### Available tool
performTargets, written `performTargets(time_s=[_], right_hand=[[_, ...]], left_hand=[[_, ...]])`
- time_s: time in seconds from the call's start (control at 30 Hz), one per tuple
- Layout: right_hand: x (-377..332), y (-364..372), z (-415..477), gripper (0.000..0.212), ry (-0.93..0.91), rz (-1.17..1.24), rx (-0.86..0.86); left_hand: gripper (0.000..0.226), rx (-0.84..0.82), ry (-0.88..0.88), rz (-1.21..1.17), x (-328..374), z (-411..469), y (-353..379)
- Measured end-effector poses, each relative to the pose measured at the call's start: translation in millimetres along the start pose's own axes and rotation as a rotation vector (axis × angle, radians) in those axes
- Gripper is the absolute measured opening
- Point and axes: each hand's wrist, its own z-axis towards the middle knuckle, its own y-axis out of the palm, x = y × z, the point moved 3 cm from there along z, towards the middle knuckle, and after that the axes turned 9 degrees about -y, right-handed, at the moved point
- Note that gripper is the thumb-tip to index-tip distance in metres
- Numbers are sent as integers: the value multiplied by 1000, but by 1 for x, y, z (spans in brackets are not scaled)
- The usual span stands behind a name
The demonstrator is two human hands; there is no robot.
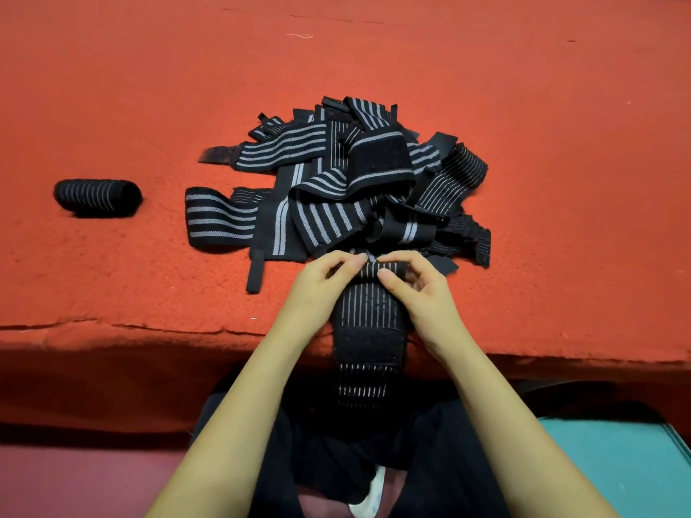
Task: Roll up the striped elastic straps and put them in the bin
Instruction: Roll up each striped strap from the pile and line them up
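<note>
Striped strap: rolled far end is pinched by left hand and right hand; tail is draped over red table's edge.

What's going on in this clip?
A person is rolling one strap at the near edge of the red surface. The left hand and right hand both pinch its rolled-up end, while the tail hangs over the edge. Behind it lies a pile of unrolled straps, and one finished roll sits apart to the left. A teal object at lower right may be the bin; I cannot tell.
</note>
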Motion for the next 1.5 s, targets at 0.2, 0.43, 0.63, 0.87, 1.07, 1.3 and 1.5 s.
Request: performTargets(time_s=[0.2, 0.43, 0.63, 0.87, 1.07, 1.3, 1.5], right_hand=[[3, 1, 0, 23, 95, 39, 20], [3, 0, 0, 15, 21, -64, 3], [6, 2, 1, 8, 23, -103, -32], [9, 9, -1, 14, 79, -303, -117], [10, 7, -4, 12, 74, -239, -82], [4, 7, -1, 23, 73, -132, -36], [5, 6, -1, 11, 15, -134, -77]], left_hand=[[11, 27, 124, -14, -3, -7, 0], [19, 34, 5, 100, -1, -5, 2], [19, -16, 53, 80, -1, -5, 3], [16, -10, 5, 109, 2, -12, 12], [10, 1, 101, 137, 1, -12, 8], [13, -22, 242, 83, 2, -12, 3], [18, 12, 92, 91, 1, -8, 6]])
